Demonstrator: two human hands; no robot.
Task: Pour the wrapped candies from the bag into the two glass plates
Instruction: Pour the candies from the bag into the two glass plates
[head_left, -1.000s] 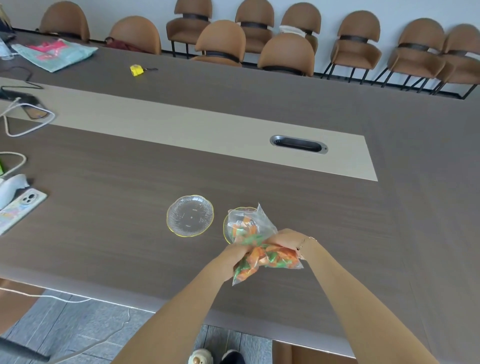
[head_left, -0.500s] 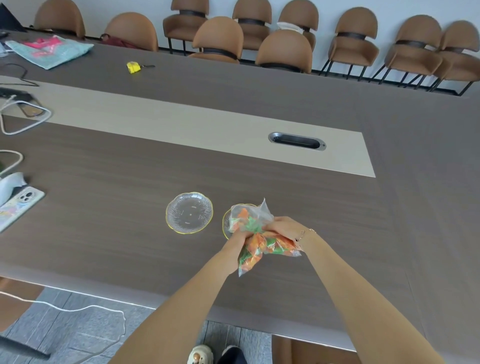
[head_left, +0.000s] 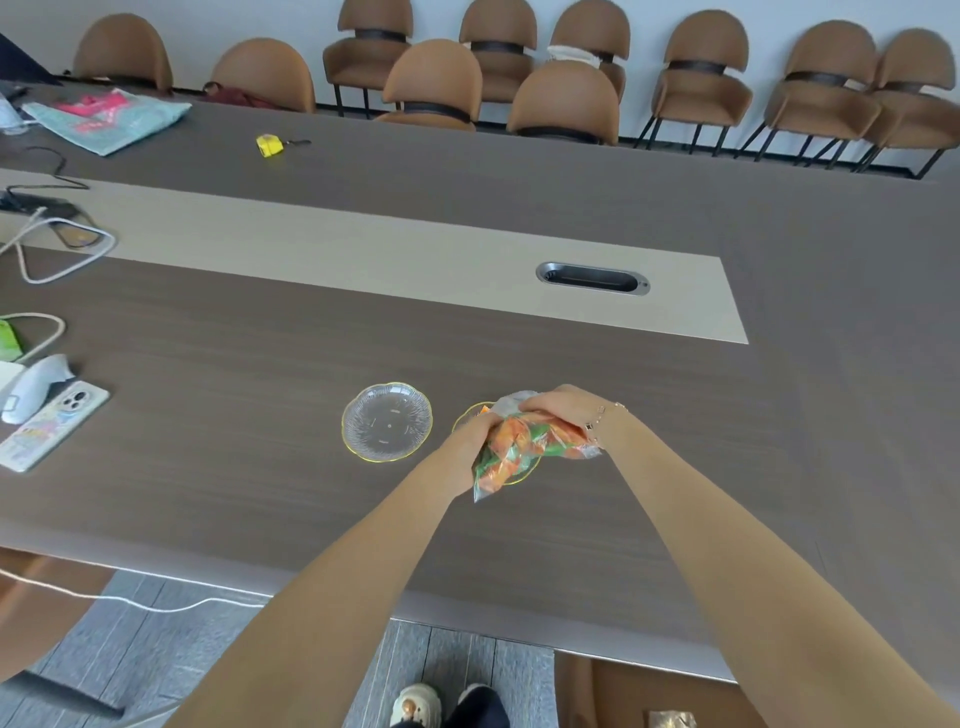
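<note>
Both hands grip the clear bag (head_left: 524, 447) of orange and green wrapped candies, held just above the right glass plate (head_left: 467, 415). Right hand (head_left: 558, 405) is closed over the top end, bunching the plastic; left hand (head_left: 475, 434) is pinched on the bag's left side. A second ago the mouth stuck up loose above the hands; now it is squashed down under the right hand and the bag has shifted further over the right plate, covering most of it. Reads as still working the mouth open or lining up the tip, pour not yet started. No candy visible in either plate; the left glass plate (head_left: 387, 422) sits empty just beside, on the dark tabletop (head_left: 675, 493). Can't tell if the mouth is actually open. Risk: a sudden dump overshooting the shallow rim.
</note>
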